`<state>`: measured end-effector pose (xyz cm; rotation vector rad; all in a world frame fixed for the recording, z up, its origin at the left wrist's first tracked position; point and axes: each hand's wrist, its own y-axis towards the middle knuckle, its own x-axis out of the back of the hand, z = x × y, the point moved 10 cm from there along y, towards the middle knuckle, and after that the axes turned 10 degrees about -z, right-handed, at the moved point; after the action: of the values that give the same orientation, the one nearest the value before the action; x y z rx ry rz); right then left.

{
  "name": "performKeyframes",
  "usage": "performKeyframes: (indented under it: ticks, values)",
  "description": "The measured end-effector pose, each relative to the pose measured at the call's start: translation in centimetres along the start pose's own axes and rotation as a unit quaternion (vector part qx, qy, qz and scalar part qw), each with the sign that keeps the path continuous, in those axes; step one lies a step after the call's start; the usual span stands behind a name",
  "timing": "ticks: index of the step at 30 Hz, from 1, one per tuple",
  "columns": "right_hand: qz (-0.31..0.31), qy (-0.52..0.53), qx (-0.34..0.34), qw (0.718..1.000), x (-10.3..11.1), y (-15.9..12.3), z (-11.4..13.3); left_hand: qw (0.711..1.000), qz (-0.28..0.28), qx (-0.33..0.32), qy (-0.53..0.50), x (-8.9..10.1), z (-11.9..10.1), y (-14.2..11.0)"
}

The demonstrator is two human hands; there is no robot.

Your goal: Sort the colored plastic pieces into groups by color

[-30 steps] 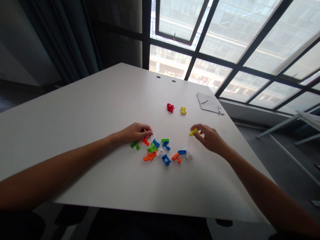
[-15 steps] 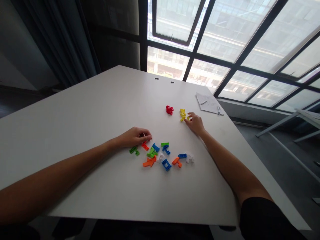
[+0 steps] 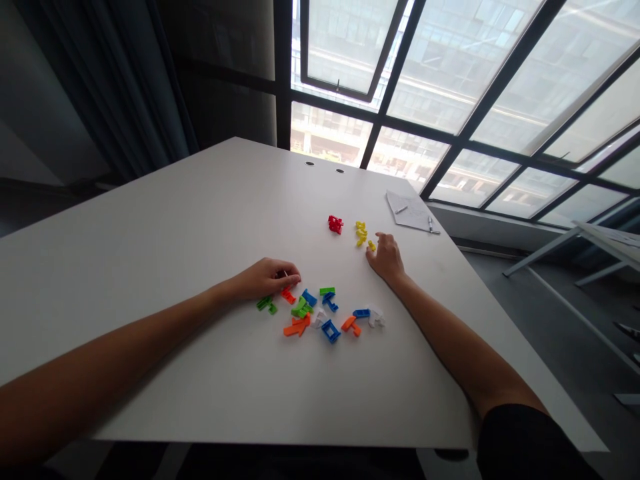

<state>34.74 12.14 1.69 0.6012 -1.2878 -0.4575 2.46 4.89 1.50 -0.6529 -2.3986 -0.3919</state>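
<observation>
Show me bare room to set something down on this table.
Bare white table stretches beyond the left hand toward the curtain; more lies between the mixed-colour pieces and the near edge, and between the red pieces and the two round fittings. Crowded: the mixed-colour pieces, and the yellow pieces by the right hand.

The left hand (image 3: 265,277) is curled, hiding whether it holds anything.
</observation>
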Motion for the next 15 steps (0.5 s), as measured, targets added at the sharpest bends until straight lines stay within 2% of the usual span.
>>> performKeyframes:
  ticks: [6, 10, 15]
  values:
    - [0.046, 0.027, -0.011, 0.999, -1.1, 1.2, 0.3, 1.000, -0.007, 0.005, -0.009, 0.1, 0.2, 0.1]
    - [0.022, 0.030, -0.011, 0.999, -0.5, 1.9, 1.1, 1.000, -0.009, 0.004, -0.013, 0.0, 0.2, 0.2]
    - [0.017, 0.011, 0.096, 0.995, 0.5, 0.8, 3.7, 1.000, -0.004, 0.005, 0.002, 0.0, 0.1, 0.2]
